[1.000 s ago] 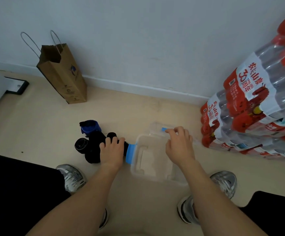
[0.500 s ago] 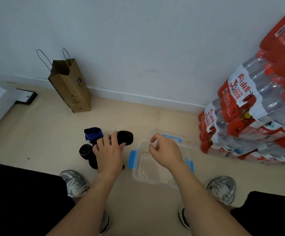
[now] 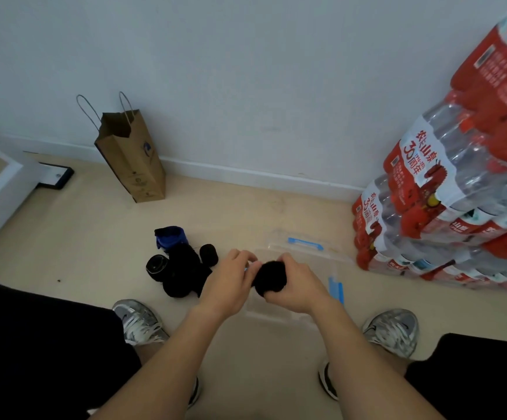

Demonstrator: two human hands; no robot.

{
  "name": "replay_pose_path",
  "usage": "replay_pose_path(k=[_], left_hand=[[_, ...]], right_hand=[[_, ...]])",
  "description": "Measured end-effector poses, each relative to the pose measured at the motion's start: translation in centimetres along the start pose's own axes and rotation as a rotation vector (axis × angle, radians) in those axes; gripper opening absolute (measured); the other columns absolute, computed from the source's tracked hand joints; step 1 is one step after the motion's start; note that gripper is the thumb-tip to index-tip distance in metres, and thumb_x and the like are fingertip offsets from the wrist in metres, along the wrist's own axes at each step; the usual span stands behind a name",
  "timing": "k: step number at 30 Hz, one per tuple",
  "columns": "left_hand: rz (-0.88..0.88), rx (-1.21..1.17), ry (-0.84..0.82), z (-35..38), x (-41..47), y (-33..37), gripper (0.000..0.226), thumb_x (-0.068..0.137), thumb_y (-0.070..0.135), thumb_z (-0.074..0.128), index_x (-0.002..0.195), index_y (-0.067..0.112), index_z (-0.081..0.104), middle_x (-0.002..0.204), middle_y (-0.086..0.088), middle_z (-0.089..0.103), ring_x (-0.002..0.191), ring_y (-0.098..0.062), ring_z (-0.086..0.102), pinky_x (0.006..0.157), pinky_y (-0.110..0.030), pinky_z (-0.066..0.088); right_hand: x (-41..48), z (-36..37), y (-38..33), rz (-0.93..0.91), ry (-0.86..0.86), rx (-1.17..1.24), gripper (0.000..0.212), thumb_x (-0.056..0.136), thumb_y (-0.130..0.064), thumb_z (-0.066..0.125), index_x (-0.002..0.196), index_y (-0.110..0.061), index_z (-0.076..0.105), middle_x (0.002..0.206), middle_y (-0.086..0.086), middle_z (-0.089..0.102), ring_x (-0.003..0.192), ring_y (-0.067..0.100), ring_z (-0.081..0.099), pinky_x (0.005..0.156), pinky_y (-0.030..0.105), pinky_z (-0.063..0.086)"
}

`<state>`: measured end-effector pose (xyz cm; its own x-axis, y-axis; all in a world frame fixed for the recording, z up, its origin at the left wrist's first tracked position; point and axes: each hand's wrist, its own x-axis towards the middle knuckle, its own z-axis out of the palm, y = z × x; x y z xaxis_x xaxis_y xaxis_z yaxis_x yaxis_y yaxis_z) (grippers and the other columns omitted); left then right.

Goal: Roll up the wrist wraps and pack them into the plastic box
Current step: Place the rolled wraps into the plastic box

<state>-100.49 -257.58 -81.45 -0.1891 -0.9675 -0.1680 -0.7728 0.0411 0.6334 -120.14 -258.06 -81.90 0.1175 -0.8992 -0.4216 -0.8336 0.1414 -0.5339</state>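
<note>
Roll [image 3: 269,275]: black, centre frame, over the box [image 3: 276,314].
Right hand [image 3: 297,286]: curled round the roll.
Left hand [image 3: 228,283]: pinching its left end.
Change: a second ago the left hand was on the pile [image 3: 182,268]; one roll has been lifted across.
Meaning: probably boxed next; the pile is still to pack.

On my feed the beige floor [image 3: 79,237] carried a clear plastic box [image 3: 279,315] at centre, its blue-handled lid [image 3: 305,244] just beyond at twelve o'clock, a heap of rolled wrist wraps [image 3: 179,268] at nine, a standing paper bag [image 3: 134,165] at ten and stacked bottled-water packs [image 3: 427,222] at two.
</note>
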Motion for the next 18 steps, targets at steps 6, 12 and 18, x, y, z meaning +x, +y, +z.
replay_pose_path(k=[6,12,18], left_hand=[[-0.359,0.044,-0.301,2.6,-0.7,-3.5,0.063,0.101,0.028,0.072,0.154,0.012,0.041,0.141,-0.016,0.057,0.120,-0.036,0.067,0.099,-0.048,0.059],[-0.609,-0.470,-0.276,4.2,-0.8,-4.3,0.038,0.101,-0.001,0.067,0.137,0.001,0.053,0.105,-0.026,0.075,0.079,-0.035,0.081,0.073,-0.048,0.069],[-0.571,-0.498,-0.317,4.1,-0.8,-5.2,0.034,0.102,0.008,0.073,0.130,0.009,0.055,0.106,-0.027,0.075,0.075,-0.032,0.078,0.068,-0.042,0.068]], right_hand=[[-0.6,2.4,3.6,0.051,-0.115,-0.048,0.056,0.075,-0.060,0.077,0.108,-0.026,0.047,0.097,0.000,0.067,0.090,0.028,0.068,0.077,0.049,0.060],[1.2,3.5,3.1,0.019,-0.132,-0.074,0.052,0.082,-0.048,0.079,0.116,-0.026,0.048,0.100,0.005,0.067,0.092,0.033,0.066,0.074,0.042,0.057],[3.2,5.2,2.6,0.130,-0.324,0.099,0.056,0.085,-0.024,0.077,0.139,-0.030,0.063,0.131,0.007,0.069,0.115,0.027,0.068,0.090,0.030,0.057]])
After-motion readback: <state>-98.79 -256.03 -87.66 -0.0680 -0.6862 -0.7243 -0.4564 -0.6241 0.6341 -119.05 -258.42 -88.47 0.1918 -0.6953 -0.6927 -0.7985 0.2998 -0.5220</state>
